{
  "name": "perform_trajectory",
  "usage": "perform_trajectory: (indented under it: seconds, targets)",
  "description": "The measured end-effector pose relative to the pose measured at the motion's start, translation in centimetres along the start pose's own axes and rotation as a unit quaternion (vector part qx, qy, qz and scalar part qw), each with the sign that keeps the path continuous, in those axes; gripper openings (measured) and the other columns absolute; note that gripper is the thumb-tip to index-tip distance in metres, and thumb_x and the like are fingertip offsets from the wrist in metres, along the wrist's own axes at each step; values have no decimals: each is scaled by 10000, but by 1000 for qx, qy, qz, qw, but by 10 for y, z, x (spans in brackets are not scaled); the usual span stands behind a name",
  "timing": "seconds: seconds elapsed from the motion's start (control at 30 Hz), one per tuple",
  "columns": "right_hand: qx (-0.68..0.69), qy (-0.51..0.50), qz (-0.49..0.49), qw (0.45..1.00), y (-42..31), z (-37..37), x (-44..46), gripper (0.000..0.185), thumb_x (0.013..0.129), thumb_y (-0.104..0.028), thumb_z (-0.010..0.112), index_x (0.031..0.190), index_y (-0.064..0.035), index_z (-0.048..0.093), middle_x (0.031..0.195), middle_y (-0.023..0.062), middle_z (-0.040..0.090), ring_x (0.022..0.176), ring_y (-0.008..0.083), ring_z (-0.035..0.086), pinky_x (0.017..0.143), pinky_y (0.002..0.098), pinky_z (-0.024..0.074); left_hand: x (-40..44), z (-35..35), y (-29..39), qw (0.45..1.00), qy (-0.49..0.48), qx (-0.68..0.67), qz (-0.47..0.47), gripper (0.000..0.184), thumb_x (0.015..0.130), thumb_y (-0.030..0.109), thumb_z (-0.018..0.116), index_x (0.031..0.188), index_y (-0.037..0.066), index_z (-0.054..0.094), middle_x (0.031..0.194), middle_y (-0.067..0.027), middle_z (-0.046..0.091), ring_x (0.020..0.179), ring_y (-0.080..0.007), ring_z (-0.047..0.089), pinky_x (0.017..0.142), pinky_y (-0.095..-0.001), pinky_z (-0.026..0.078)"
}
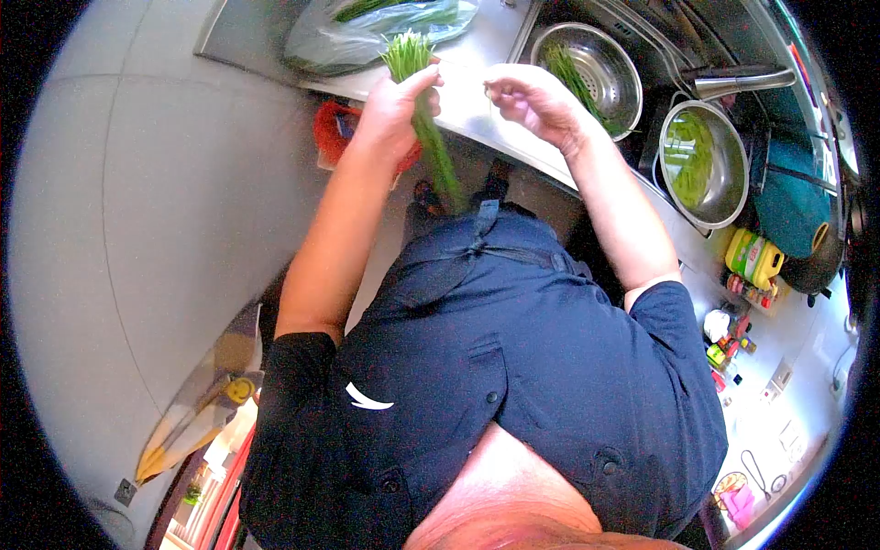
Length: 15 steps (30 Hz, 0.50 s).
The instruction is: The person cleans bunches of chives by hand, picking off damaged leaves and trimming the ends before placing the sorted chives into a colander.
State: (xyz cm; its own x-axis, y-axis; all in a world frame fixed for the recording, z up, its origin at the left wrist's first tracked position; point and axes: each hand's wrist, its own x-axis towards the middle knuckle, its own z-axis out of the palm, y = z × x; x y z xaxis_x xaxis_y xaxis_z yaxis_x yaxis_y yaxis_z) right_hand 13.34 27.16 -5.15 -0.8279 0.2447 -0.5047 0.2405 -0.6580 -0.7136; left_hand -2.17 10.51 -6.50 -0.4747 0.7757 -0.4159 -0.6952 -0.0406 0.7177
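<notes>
Gripping green stalks (433,145), wearing shirt (568,367) with white logo (368,398).

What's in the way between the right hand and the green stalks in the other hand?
Nothing that I can see. The right hand and the green stalks in the left hand have just an open gap between them, with the white counter showing through.

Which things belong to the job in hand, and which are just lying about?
Probably the job:
bunch of thin green stalks
clear plastic bag of greens
round silver metal colander
silver metal basin

Apparently idle:
yellow plastic jug
bright pink object
</notes>
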Motion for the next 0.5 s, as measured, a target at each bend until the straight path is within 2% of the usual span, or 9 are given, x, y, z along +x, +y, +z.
perform_trajectory:
  seconds: [0.07, 0.17, 0.23, 0.3, 0.37, 0.4, 0.43, 0.5]
  targets:
    - [0, -16, -4, 1000, -3, -3, 4, 143, 884, -127, 684, 983, -23, 687, 841, 8, 656, 707, 46, 574, 568, 166, 432, -6, -15, 8, 990, 16, 136, 29, 237, 896, 144, 672, 1110, 48, 639, 831, -18, 617, 671, -108, 536, 613, -258, 439]
    - [6, -51, -9, 999, -8, 0, 10, 142, 888, -119, 675, 988, -18, 685, 852, 17, 661, 718, 56, 584, 594, 176, 454, -15, -44, 19, 981, 20, 195, 14, 241, 903, 161, 661, 1112, 42, 637, 814, -8, 602, 662, -104, 521, 604, -256, 433]
    - [-11, -17, -7, 1000, -10, 11, 12, 143, 891, -120, 673, 991, -19, 685, 848, 12, 656, 713, 53, 576, 578, 172, 441, -29, -54, 28, 980, 47, 193, -6, 244, 909, 182, 656, 1112, 46, 637, 805, 0, 591, 654, -101, 510, 596, -258, 426]
    - [3, -59, -7, 998, -6, 16, 20, 138, 895, -118, 666, 985, -14, 682, 844, 2, 645, 693, 44, 546, 556, 162, 407, -40, -71, 30, 983, 79, 168, 2, 245, 916, 184, 651, 1114, 41, 632, 800, 1, 588, 647, -98, 506, 581, -266, 422]
    - [-69, -88, -16, 994, -4, 26, 23, 137, 897, -117, 667, 982, -10, 681, 833, -6, 634, 672, 27, 501, 536, 149, 360, -49, -87, 34, 983, 105, 152, 0, 221, 921, 163, 649, 1101, 36, 631, 792, -3, 589, 637, -104, 506, 570, -274, 420]
    - [-161, -95, -21, 982, -7, 42, 21, 170, 888, -192, 682, 952, -34, 682, 813, -19, 628, 650, 16, 460, 538, 156, 333, -58, -92, 39, 988, 110, 106, 11, 212, 923, 158, 649, 1096, 37, 629, 792, -7, 590, 632, -110, 507, 566, -278, 420]
    - [-163, -102, -15, 981, -2, 53, 24, 170, 888, -192, 682, 952, -34, 682, 813, -19, 628, 650, 16, 460, 538, 156, 333, -67, -97, 42, 991, 115, 58, 22, 203, 925, 153, 650, 1091, 39, 627, 792, -12, 591, 628, -116, 508, 563, -283, 419]
    - [-356, -62, -29, 932, 9, 73, 33, 215, 868, -285, 688, 896, -72, 681, 789, -31, 627, 639, 21, 451, 546, 179, 336, -80, -110, 49, 989, 129, 69, 34, 218, 939, 163, 648, 1129, 72, 592, 799, -5, 567, 624, -117, 508, 564, -267, 417]
